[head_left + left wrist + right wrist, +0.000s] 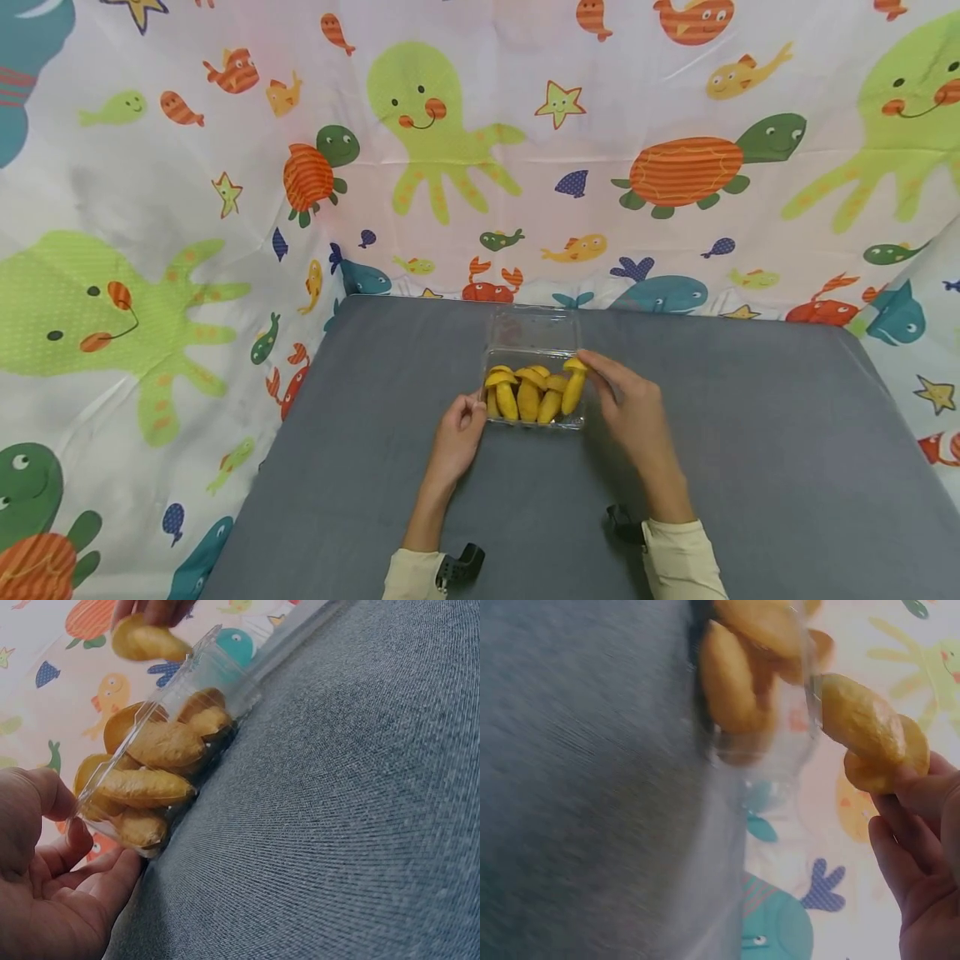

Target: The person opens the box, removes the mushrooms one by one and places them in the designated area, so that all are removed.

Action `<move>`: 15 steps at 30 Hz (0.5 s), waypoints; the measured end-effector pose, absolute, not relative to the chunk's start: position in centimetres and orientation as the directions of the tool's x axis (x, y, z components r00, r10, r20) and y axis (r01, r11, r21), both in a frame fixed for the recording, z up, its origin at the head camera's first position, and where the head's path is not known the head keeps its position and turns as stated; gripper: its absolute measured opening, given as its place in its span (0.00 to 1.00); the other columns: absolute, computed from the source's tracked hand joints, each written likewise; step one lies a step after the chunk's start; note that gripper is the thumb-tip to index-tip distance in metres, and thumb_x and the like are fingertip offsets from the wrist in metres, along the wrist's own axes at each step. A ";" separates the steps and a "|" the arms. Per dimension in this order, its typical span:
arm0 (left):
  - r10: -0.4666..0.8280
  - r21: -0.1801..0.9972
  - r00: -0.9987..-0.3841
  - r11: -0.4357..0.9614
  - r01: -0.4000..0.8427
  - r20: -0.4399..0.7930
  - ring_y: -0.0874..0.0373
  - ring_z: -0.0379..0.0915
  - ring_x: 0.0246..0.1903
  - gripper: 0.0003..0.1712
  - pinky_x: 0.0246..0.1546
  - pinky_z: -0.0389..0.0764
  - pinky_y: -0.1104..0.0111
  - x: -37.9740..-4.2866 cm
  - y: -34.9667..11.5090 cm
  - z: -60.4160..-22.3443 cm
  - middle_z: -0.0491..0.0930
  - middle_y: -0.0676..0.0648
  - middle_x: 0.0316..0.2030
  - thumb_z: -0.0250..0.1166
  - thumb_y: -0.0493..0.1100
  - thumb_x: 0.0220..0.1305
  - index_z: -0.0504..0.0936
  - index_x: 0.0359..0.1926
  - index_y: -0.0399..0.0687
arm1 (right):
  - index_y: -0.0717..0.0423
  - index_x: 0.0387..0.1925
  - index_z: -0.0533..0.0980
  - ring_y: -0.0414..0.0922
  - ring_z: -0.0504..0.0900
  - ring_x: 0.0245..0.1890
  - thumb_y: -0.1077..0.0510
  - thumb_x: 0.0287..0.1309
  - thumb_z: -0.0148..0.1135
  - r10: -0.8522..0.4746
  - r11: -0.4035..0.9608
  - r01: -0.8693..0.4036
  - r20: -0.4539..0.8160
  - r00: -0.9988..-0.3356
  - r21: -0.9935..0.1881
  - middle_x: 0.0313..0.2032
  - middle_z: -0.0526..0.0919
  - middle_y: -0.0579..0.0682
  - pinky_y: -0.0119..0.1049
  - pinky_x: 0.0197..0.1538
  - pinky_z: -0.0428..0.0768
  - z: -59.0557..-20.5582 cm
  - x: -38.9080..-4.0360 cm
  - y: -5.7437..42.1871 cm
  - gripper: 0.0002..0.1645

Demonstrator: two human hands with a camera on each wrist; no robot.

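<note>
A clear plastic box (568,423) with its lid (534,330) tipped back stands on the grey table, several yellow toy mushrooms (528,404) lined up inside. My left hand (459,433) pinches the box's left rim between thumb and fingers; the left wrist view shows that hand (67,877) at the near corner. By its cap, my right hand (636,417) pinches one more mushroom (573,387) over the box's right end. In the right wrist view this mushroom (866,727) hangs at the rim, stem toward the box, above the others.
Grey cloth (360,375) covers the table. Behind it and at the sides hangs a white and pink curtain (480,100) printed with sea animals. Dark wrist cameras (461,565) sit at both sleeves.
</note>
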State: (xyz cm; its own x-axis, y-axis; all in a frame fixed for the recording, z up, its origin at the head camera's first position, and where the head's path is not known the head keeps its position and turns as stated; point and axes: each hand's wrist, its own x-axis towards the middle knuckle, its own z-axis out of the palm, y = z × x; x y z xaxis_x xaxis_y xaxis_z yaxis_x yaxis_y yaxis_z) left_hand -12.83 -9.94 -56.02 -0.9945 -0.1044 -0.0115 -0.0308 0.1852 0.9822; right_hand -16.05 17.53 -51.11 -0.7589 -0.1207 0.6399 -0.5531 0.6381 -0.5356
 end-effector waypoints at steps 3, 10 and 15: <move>-0.083 0.989 -0.997 0.151 -0.010 0.003 0.46 0.76 0.65 0.10 0.60 0.75 0.53 -12.9 -10.2 -56.3 0.80 0.35 0.64 0.62 0.41 0.80 0.77 0.39 0.39 | 0.52 0.60 0.86 0.53 0.89 0.53 0.72 0.64 0.71 -0.044 0.652 -0.511 0.645 -0.763 -0.560 0.56 0.89 0.50 0.18 0.58 0.75 -50.4 -16.4 18.2 0.25; -0.112 0.984 -0.994 0.174 -0.027 -0.007 0.40 0.72 0.69 0.11 0.66 0.71 0.45 -12.6 -9.7 -54.9 0.78 0.32 0.66 0.61 0.38 0.79 0.77 0.38 0.35 | 0.53 0.59 0.86 0.55 0.90 0.42 0.68 0.70 0.66 0.072 0.724 -0.349 0.567 -0.820 -0.595 0.56 0.89 0.53 0.32 0.36 0.74 -50.2 -17.8 20.1 0.19; -0.132 0.971 -0.991 0.235 -0.046 -0.015 0.46 0.78 0.60 0.10 0.60 0.74 0.52 -13.0 -9.9 -56.3 0.84 0.37 0.58 0.61 0.40 0.80 0.78 0.38 0.38 | 0.54 0.59 0.85 0.55 0.84 0.31 0.69 0.71 0.64 0.061 0.776 -0.272 0.497 -0.866 -0.570 0.52 0.90 0.57 0.46 0.34 0.76 -50.2 -18.4 20.6 0.19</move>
State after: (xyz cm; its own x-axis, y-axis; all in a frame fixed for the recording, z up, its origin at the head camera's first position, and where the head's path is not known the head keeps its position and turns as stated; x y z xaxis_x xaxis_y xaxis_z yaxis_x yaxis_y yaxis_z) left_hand -13.02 -9.89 -56.31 -0.9911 -0.1321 -0.0146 -0.0456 0.2350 0.9709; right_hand -18.36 20.59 -50.17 -0.8658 0.0613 0.4966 -0.2717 0.7757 -0.5696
